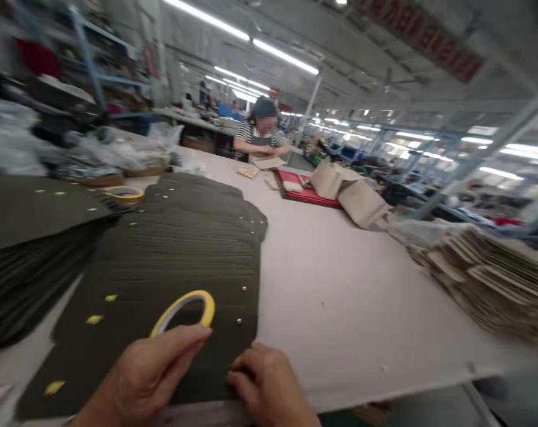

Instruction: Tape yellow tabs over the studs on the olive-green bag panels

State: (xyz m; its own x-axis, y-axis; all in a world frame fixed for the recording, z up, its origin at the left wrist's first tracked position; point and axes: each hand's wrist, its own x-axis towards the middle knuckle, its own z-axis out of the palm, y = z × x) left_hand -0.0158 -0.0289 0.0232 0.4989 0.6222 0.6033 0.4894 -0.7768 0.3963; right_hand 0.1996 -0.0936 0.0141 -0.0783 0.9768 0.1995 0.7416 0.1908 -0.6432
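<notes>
My left hand (151, 376) is closed on a roll of yellow tape (209, 305), which stands tilted above a spread of overlapping dark olive fabric pieces (180, 255). Small yellow tape bits (95, 319) and little shiny metal dots (239, 321) show on the fabric. At the near right corner of the same fabric rests my right hand (269, 379), its fingers curled together. Whatever those fingertips pinch, if anything, is hidden. Farther back on the left, a second yellow tape roll (124, 193) lies between the fabric stacks.
Another dark fabric stack (33, 207) fans out at left, below plastic bags (104, 151). On the pale table (331, 308), a red flat item (308, 193) and brown paper (362, 201) lie farther back. Stacked brown pieces (486, 279) are at right. A co-worker (262, 133) leans at the far end.
</notes>
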